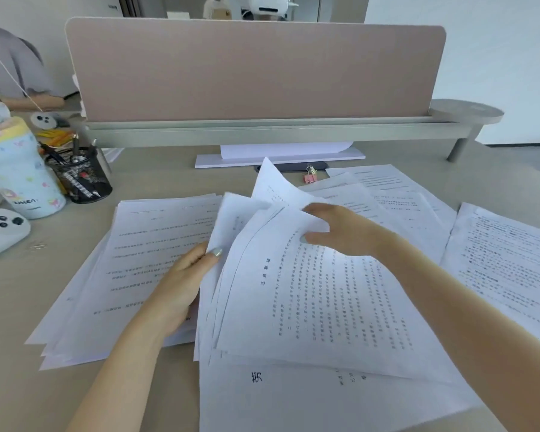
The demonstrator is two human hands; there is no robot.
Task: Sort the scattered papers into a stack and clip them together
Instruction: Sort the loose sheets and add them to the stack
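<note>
Papers (309, 294) lie spread over the desk (156, 388) in front of the divider panel (256, 70). The left hand (181, 275) pinches the left edge of a lifted bundle, and the right hand (340, 229) pinches its far edge. A pink binder clip (310, 177) sits just before the panel, near a strip of bare desk.

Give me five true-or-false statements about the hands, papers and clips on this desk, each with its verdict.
1. Both hands hold the raised sheets. True: left hand and right hand each grip an edge.
2. The pink binder clips are clamped on the stack. False: they lie loose on the desk beyond the papers.
3. The mesh pen cup stands left of the papers. True.
4. All papers are in one pile. False: loose sheets lie spread at right.
5. The right hand holds a pen. False: it holds paper.
</note>
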